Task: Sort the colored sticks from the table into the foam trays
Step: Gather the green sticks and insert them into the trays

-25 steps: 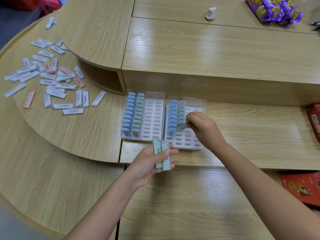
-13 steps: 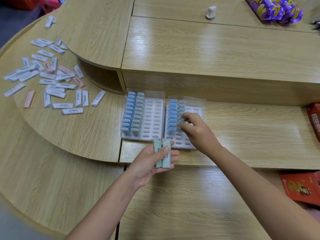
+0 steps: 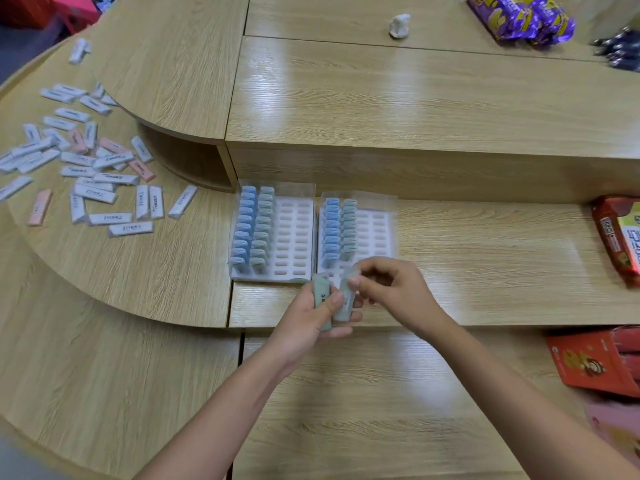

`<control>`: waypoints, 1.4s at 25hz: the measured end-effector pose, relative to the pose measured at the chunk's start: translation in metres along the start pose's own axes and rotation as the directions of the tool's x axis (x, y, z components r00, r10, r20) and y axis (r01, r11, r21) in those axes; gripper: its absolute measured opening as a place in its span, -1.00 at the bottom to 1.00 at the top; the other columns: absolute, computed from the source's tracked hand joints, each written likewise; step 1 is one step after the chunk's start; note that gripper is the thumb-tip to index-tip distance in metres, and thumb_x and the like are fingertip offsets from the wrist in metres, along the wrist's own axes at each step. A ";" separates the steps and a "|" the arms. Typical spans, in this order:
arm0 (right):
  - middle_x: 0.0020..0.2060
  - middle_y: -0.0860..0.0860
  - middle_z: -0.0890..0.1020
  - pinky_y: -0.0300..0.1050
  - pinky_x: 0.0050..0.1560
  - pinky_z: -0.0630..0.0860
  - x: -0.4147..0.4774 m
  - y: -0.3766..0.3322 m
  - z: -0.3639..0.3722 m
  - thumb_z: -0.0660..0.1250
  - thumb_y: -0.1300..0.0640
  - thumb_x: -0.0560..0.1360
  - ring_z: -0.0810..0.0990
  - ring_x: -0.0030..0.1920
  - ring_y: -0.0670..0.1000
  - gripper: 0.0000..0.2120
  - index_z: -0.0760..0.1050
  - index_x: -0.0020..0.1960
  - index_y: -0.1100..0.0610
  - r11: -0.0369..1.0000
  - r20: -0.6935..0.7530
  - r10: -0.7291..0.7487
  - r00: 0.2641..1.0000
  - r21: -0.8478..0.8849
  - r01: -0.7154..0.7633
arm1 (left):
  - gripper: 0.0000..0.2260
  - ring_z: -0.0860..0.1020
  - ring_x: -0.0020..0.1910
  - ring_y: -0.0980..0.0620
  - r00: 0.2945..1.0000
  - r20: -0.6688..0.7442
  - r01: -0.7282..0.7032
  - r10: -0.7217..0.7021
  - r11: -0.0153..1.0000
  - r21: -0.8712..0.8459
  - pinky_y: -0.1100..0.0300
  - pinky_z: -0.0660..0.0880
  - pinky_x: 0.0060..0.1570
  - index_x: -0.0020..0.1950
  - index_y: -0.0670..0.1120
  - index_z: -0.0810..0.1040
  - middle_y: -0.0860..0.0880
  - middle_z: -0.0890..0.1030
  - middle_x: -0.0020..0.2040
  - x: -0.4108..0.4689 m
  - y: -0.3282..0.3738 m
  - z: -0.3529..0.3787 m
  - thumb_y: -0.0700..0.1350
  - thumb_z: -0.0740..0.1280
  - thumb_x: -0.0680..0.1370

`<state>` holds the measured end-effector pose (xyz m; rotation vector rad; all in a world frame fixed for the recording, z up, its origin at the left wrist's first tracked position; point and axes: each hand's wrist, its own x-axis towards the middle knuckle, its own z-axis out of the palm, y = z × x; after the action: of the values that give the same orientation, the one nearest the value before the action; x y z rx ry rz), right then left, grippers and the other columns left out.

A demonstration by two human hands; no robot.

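Observation:
Two white foam trays sit side by side on the lower wooden shelf: the left tray [image 3: 294,233] and the right tray [image 3: 375,230]. Each holds a column of blue sticks [image 3: 244,230] and a column of green sticks [image 3: 264,226] standing in its slots. My left hand [image 3: 304,320] grips two green sticks [image 3: 322,296] just in front of the trays. My right hand [image 3: 391,292] pinches the top of the right one of them [image 3: 344,303]. Several white and pink sticks [image 3: 93,171] lie scattered on the curved table at the left.
A raised wooden counter [image 3: 415,98] runs behind the trays. On it stand a small white figure [image 3: 400,26] and purple snack packs [image 3: 519,19]. Red packets [image 3: 616,237] lie at the right edge, and a red box [image 3: 595,362] lies lower right.
My right hand has left the right tray's green column and come back to my left hand, where it now pinches one of the held green sticks. My left hand has risen slightly toward the trays.

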<state>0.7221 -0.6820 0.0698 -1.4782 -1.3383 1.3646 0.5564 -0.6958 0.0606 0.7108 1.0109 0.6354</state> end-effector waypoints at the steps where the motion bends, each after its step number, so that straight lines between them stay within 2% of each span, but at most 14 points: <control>1: -0.34 0.05 0.61 -0.23 -0.31 0.53 0.002 -0.003 -0.005 0.39 0.32 0.45 0.58 -0.36 -0.03 -0.95 0.57 -0.13 0.21 0.999 -0.040 -0.009 0.999 0.048 0.011 | -0.76 0.67 -0.08 -0.05 0.999 -0.036 -0.021 0.021 1.000 0.000 0.17 0.61 -0.12 0.25 -0.17 0.35 -0.12 0.64 0.04 0.000 0.000 0.001 -0.10 0.15 0.63; 3: -0.31 0.07 0.61 -0.24 -0.29 0.54 0.009 -0.005 -0.013 0.38 0.33 0.46 0.59 -0.33 -0.04 -0.90 0.54 -0.09 0.16 0.998 -0.136 -0.054 0.989 0.027 0.058 | -0.79 0.67 -0.14 -0.05 0.995 -0.089 -0.051 0.052 0.999 0.017 0.17 0.61 -0.16 0.16 -0.15 0.32 -0.15 0.65 -0.03 0.001 0.000 -0.001 -0.04 0.07 0.65; 5: -0.28 0.03 0.60 -0.28 -0.24 0.54 0.019 0.000 -0.015 0.38 0.32 0.47 0.58 -0.29 -0.07 -0.85 0.51 -0.05 0.10 0.976 -0.209 -0.161 0.965 -0.180 0.124 | -0.77 0.67 -0.16 -0.05 0.993 -0.102 -0.061 0.067 0.996 0.059 0.15 0.60 -0.15 0.08 -0.15 0.36 -0.16 0.65 -0.07 0.002 -0.002 -0.004 -0.01 0.06 0.65; 7: -0.28 0.00 0.59 -0.30 -0.24 0.48 0.027 0.008 -0.011 0.37 0.31 0.47 0.55 -0.28 -0.07 -0.87 0.51 -0.04 0.14 0.891 -0.188 -0.287 0.939 -0.412 0.190 | -0.77 0.65 -0.14 0.01 0.990 -0.106 -0.075 0.089 0.988 0.133 0.15 0.57 -0.09 0.03 -0.16 0.44 -0.11 0.65 -0.07 0.002 -0.006 -0.007 -0.03 0.11 0.64; 9: -0.28 -0.02 0.58 -0.35 -0.25 0.41 0.032 0.016 -0.006 0.36 0.32 0.47 0.51 -0.26 -0.06 -0.91 0.52 -0.03 0.20 0.829 -0.153 -0.355 0.922 -0.507 0.235 | -0.77 0.60 -0.12 0.14 0.987 -0.103 -0.099 0.125 0.969 0.227 0.29 0.52 -0.07 0.00 -0.16 0.53 0.00 0.64 -0.11 0.002 -0.009 -0.010 -0.04 0.17 0.62; 12: -0.21 -0.03 0.58 -0.48 -0.19 0.37 0.038 0.028 -0.004 0.35 0.34 0.47 0.48 -0.23 -0.14 -0.89 0.53 -0.01 0.22 0.789 -0.126 -0.383 0.915 -0.560 0.253 | -0.82 0.55 -0.09 0.25 0.983 -0.127 -0.100 0.135 0.963 0.250 0.46 0.42 -0.16 -0.01 -0.04 0.61 0.12 0.63 -0.11 0.002 -0.011 -0.016 -0.03 0.24 0.58; 16: -0.17 0.03 0.60 -0.50 -0.14 0.35 0.040 0.038 0.000 0.35 0.35 0.46 0.47 -0.19 -0.16 -0.87 0.54 0.00 0.23 0.779 -0.154 -0.411 0.899 -0.571 0.259 | -0.87 0.54 -0.09 0.15 0.976 -0.168 -0.107 0.141 0.974 0.198 0.27 0.46 -0.07 -0.03 -0.01 0.62 0.06 0.63 -0.11 0.005 -0.012 -0.020 -0.09 0.28 0.56; 19: -0.17 0.06 0.62 -0.35 -0.13 0.43 0.038 0.040 0.003 0.37 0.32 0.46 0.54 -0.19 -0.05 -0.88 0.55 -0.01 0.24 0.759 -0.134 -0.448 0.884 -0.580 0.297 | -0.93 0.57 -0.12 0.12 0.962 -0.204 -0.140 0.181 0.970 0.198 0.22 0.51 -0.09 -0.02 -0.03 0.57 0.02 0.64 -0.16 0.007 -0.012 -0.018 -0.15 0.34 0.52; 22: -0.18 0.09 0.63 -0.13 -0.18 0.54 0.036 0.040 0.003 0.36 0.30 0.45 0.62 -0.20 0.06 -0.89 0.56 -0.02 0.27 0.738 -0.101 -0.472 0.876 -0.589 0.330 | -0.86 0.59 -0.14 0.05 0.945 -0.236 -0.165 0.227 0.952 0.256 0.07 0.52 -0.04 0.02 -0.04 0.55 -0.01 0.65 -0.19 0.010 -0.014 -0.019 -0.18 0.40 0.48; 24: -0.19 0.10 0.64 -0.17 -0.17 0.53 0.036 0.041 0.001 0.33 0.29 0.44 0.62 -0.19 0.06 -0.88 0.56 -0.04 0.28 0.706 -0.058 -0.497 0.866 -0.608 0.364 | -0.83 0.60 -0.11 -0.02 0.936 -0.243 -0.179 0.254 0.939 0.292 -0.01 0.52 0.01 0.05 -0.08 0.55 -0.05 0.66 -0.16 0.010 -0.015 -0.019 -0.18 0.41 0.47; 27: -0.21 0.07 0.62 -0.23 -0.17 0.48 0.037 0.045 -0.002 0.35 0.30 0.44 0.60 -0.20 0.04 -0.93 0.55 -0.08 0.26 0.651 -0.027 -0.529 0.848 -0.654 0.385 | -0.82 0.61 -0.09 -0.01 0.940 -0.191 -0.204 0.283 0.914 0.352 -0.01 0.52 0.03 0.11 -0.11 0.53 -0.03 0.66 -0.15 0.010 -0.015 -0.020 -0.14 0.35 0.52; 30: -0.23 0.05 0.60 -0.14 -0.34 0.51 0.039 0.048 -0.002 0.32 0.22 0.48 0.58 -0.27 0.04 -0.90 0.58 -0.09 0.24 0.559 0.020 -0.553 0.833 -0.732 0.389 | -0.88 0.61 -0.13 0.13 0.949 -0.101 -0.234 0.300 0.880 0.413 0.14 0.52 0.02 0.09 -0.01 0.51 0.07 0.63 -0.17 0.006 -0.013 -0.018 -0.14 0.23 0.60; 33: -0.20 0.04 0.58 -0.16 -0.47 0.47 0.038 0.042 -0.001 0.26 0.16 0.50 0.57 -0.31 0.06 -0.82 0.59 0.01 0.18 0.468 0.071 -0.540 0.839 -0.803 0.369 | -0.78 0.61 -0.09 0.15 0.952 -0.023 -0.250 0.305 0.820 0.516 0.20 0.51 0.04 0.25 -0.03 0.46 0.08 0.62 -0.05 0.004 -0.015 -0.015 -0.11 0.12 0.64; 35: -0.07 0.01 0.56 -0.19 -0.32 0.49 0.029 0.029 -0.002 0.29 0.21 0.52 0.56 -0.19 -0.02 -0.78 0.55 0.15 0.13 0.571 0.105 -0.484 0.869 -0.714 0.405 | -0.74 0.61 -0.06 0.15 0.952 0.024 -0.272 0.304 0.812 0.517 0.20 0.50 0.07 0.31 -0.03 0.42 0.08 0.62 -0.02 0.004 -0.014 -0.015 -0.10 0.09 0.65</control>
<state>0.7277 -0.6599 0.0356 -1.4728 -2.1478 0.4015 0.5467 -0.6978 0.0430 1.3488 1.1534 0.6533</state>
